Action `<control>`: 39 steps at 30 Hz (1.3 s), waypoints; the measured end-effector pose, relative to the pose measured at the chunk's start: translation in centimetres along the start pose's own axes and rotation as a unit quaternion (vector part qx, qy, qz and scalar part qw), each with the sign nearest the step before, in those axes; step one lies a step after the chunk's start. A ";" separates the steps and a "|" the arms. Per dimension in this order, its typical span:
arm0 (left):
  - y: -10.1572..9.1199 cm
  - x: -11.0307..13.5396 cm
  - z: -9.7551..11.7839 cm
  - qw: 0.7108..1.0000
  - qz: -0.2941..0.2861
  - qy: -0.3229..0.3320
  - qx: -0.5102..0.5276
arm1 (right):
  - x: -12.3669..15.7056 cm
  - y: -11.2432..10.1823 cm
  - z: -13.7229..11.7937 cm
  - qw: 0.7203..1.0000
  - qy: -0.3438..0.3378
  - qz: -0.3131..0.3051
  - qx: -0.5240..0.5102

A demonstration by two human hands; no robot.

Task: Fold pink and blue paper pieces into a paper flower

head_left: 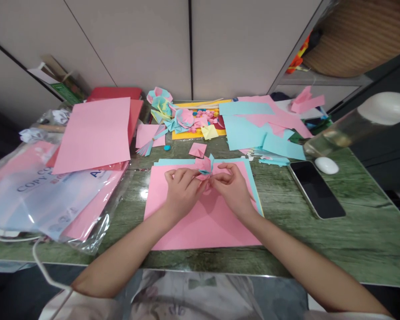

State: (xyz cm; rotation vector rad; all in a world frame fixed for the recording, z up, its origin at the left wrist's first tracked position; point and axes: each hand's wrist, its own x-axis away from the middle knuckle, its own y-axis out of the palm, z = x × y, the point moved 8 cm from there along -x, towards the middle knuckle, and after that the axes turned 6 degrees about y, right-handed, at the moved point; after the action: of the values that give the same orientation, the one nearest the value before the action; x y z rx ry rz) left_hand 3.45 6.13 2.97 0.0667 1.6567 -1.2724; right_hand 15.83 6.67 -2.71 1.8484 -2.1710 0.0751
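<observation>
Both hands, left and right, pinch a flower at centre, partly hidden; a bag, cut off at left, holds pink paper; the bottle stands at right

Dark-screened phone beside white oval object; white-lidded bottle behind; white cable at left.

Head view looks forward and down, above table.

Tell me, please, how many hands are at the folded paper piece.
2: the left hand on the left of the folded piece, the right hand on its right, both over pink paper. None appears hidden.
</observation>
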 end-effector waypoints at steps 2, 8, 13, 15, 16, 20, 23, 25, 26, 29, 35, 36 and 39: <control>0.0 0.0 0.0 1.000 -0.001 -0.006 -0.002 | 0.0 0.0 0.0 1.000 -0.003 0.002 0.000; 0.1 -0.2 0.1 1.000 -0.002 -0.013 -0.010 | 0.2 0.0 -0.5 1.000 -0.024 0.012 0.006; 0.3 -0.2 0.1 0.999 -0.012 -0.039 -0.027 | 0.4 0.1 -0.8 0.999 -0.037 0.021 0.006; 0.5 -0.1 -0.1 0.998 -0.019 -0.057 -0.029 | 0.4 0.1 -0.9 0.999 -0.042 0.026 0.013; 0.6 0.0 -0.2 0.997 -0.025 -0.067 -0.028 | 0.4 0.1 -0.9 0.999 -0.044 0.028 0.017; 1.3 0.2 -0.5 0.993 -0.056 -0.099 -0.015 | 0.3 0.1 -0.7 0.998 -0.049 0.032 0.028; 1.7 0.4 -0.8 0.989 -0.076 -0.126 0.005 | 0.2 0.1 -0.5 0.998 -0.047 0.034 0.029; 1.9 0.6 -1.2 0.984 -0.085 -0.154 0.034 | 0.2 0.0 -0.5 0.998 -0.045 0.037 0.030; 1.9 0.7 -1.4 0.980 -0.089 -0.168 0.050 | 0.2 0.0 -0.5 0.998 -0.046 0.039 0.030; 2.0 0.8 -1.8 0.974 -0.090 -0.191 0.083 | 0.1 -0.1 -0.5 0.998 -0.045 0.037 0.028; 1.5 0.6 -1.5 0.982 -0.059 -0.165 0.078 | 0.0 -0.2 -0.4 0.998 -0.040 0.034 0.021; 1.4 0.6 -1.5 0.983 -0.051 -0.161 0.075 | 0.0 -0.2 -0.4 0.998 -0.041 0.034 0.021; 1.2 0.7 -1.6 0.986 -0.029 -0.151 0.068 | 0.1 -0.1 -0.4 0.998 -0.040 0.035 0.021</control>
State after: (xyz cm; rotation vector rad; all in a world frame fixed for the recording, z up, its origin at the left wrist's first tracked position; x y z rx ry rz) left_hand 2.78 7.53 1.56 -0.0891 1.3189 -1.3660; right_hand 16.02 6.66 -2.34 1.8275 -2.3054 0.0616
